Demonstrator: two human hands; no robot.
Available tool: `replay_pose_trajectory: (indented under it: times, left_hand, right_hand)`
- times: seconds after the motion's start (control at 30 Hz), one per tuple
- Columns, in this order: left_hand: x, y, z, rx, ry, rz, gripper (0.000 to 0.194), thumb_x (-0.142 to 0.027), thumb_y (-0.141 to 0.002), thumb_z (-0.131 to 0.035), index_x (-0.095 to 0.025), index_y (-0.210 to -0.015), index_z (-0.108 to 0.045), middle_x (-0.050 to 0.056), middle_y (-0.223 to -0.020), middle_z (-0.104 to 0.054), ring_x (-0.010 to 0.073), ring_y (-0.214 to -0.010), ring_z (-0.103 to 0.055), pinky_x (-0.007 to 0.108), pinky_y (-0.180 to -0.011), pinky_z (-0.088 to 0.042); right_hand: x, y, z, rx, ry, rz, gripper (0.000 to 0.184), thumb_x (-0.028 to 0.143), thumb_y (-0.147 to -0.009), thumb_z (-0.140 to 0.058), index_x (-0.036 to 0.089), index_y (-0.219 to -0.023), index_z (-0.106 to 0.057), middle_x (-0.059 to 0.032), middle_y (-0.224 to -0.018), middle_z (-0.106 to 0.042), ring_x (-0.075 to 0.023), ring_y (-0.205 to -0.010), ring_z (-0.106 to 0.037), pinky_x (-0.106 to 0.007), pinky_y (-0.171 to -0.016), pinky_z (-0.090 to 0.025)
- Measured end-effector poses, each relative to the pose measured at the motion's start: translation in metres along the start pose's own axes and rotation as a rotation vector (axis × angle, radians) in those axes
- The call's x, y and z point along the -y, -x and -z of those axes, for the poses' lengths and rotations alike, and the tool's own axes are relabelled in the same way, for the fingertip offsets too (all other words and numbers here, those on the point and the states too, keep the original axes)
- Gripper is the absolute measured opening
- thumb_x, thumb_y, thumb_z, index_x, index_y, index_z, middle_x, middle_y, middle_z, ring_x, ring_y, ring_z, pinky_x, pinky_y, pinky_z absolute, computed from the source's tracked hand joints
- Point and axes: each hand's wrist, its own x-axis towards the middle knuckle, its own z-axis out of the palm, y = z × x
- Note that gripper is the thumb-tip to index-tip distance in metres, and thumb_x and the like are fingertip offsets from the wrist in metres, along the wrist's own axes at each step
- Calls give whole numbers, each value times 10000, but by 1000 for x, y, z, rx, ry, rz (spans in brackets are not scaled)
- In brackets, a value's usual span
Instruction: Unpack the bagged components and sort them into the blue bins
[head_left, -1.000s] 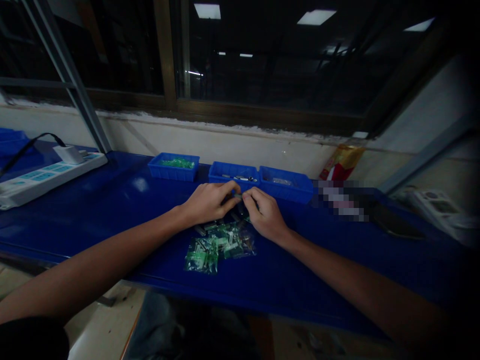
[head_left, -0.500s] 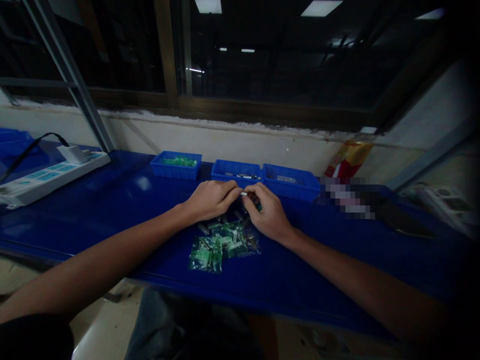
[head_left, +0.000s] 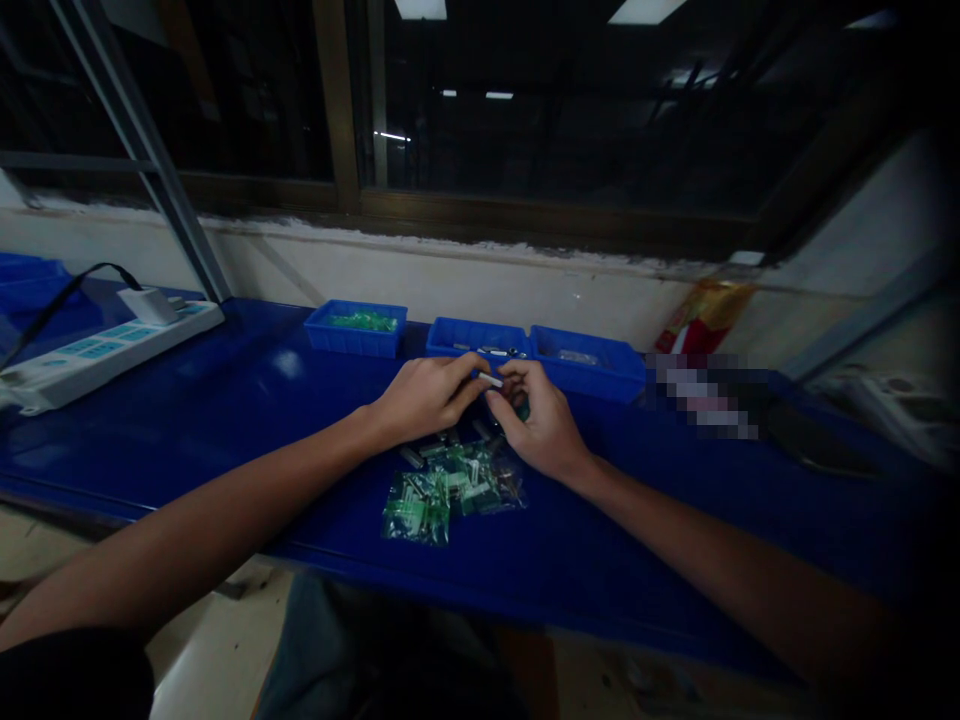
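Note:
Between my two hands is a small, pale, bar-shaped piece point(head_left: 490, 380), tilted slightly. My left hand point(head_left: 431, 395) pinches its left end between thumb and fingertips. The fingers of my right hand point(head_left: 541, 420) curl around its other end, with thumb and forefinger close to it; something greenish shows dimly inside that palm. Just below the hands lies a pile of clear-and-green plastic packets point(head_left: 416, 508) with small pale and metallic parts in them. Several loose metallic pieces point(head_left: 411, 457) rest beside the pile, partly hidden under my hands.
Along the back stand a blue bin of green packets point(head_left: 356, 342), a blue bin of metal parts point(head_left: 442, 330) and a third blue bin point(head_left: 626, 385). A white power strip point(head_left: 112, 355) lies left on the blue table point(head_left: 225, 420). A dark flat object point(head_left: 821, 440) is at right.
The pale piece shows more of its length now, as my right fingers have loosened and parted a little around it. The packets have stayed where they were.

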Motion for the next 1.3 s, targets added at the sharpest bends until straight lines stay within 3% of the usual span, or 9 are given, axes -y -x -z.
replay_pose_trajectory:
  times: [0.2, 0.4, 0.53, 0.7, 0.77, 0.97, 1.17, 1.3]
  left_hand:
    - [1, -2, 2, 47, -23, 8, 294, -352, -908, -338, -169, -947, -565, 35, -793, -645, 153, -723, -612, 263, -631, -429]
    - [1, 0, 0, 37, 18, -6, 297, -336, -886, -391, -174, -1117, -484, 27, -779, -631, 151, -717, -598, 261, -633, -438]
    - [0, 1, -2, 32, 7, -25, 254, -308, -888, -390, -177, -1075, -502, 36, -800, -627, 149, -730, -594, 263, -645, -446]
    - [1, 0, -4, 11, -9, -1, 276, -323, -909, -346, -157, -1028, -532, 63, -866, -644, 168, -795, -607, 282, -680, -456]
    - [1, -1, -4, 21, -8, 7, 296, -329, -914, -331, -148, -982, -555, 63, -848, -647, 166, -778, -611, 281, -674, -456]
    - [2, -1, -4, 79, -6, 30, 340, -316, -922, -297, -141, -878, -584, 39, -716, -627, 140, -641, -591, 270, -609, -447]
    - [7, 0, -7, -93, 93, 8, 267, -269, -888, -395, -139, -1102, -485, 65, -910, -621, 172, -871, -568, 315, -761, -468]
    - [6, 1, -10, -101, 119, -83, 254, -203, -848, -459, -141, -1093, -487, 76, -985, -595, 174, -924, -534, 320, -812, -458]
  right_hand:
    - [0, 0, 1, 3, 84, 32, 50, 240, -834, -457, 199, -836, -487, -19, -738, -522, -144, -678, -512, -297, -639, -416]
    - [1, -1, 3, 12, 113, 25, 169, 254, -873, -388, 196, -749, -485, -26, -715, -546, -151, -686, -526, -297, -653, -396]
    - [2, -1, 4, 21, 109, 4, 239, 260, -888, -349, 195, -691, -468, -20, -671, -535, -140, -644, -520, -289, -625, -388]
    - [-1, 1, 2, 2, 68, 0, 113, 275, -853, -438, 187, -894, -497, -2, -691, -534, -132, -630, -519, -280, -613, -406]
    - [-2, 2, 1, -18, 55, 2, 186, 274, -818, -498, 183, -980, -476, 0, -715, -531, -132, -636, -521, -277, -613, -416]
    - [0, -1, -1, 2, 95, 65, 79, 239, -845, -456, 189, -856, -515, -18, -746, -517, -134, -684, -508, -277, -640, -412]
    - [0, -4, -9, -23, 152, 43, 168, 240, -882, -378, 184, -795, -510, -32, -744, -522, -144, -710, -511, -285, -668, -395]
    - [-2, -4, -10, -30, 177, 7, 224, 238, -895, -341, 189, -736, -491, -26, -707, -515, -141, -683, -512, -276, -648, -381]
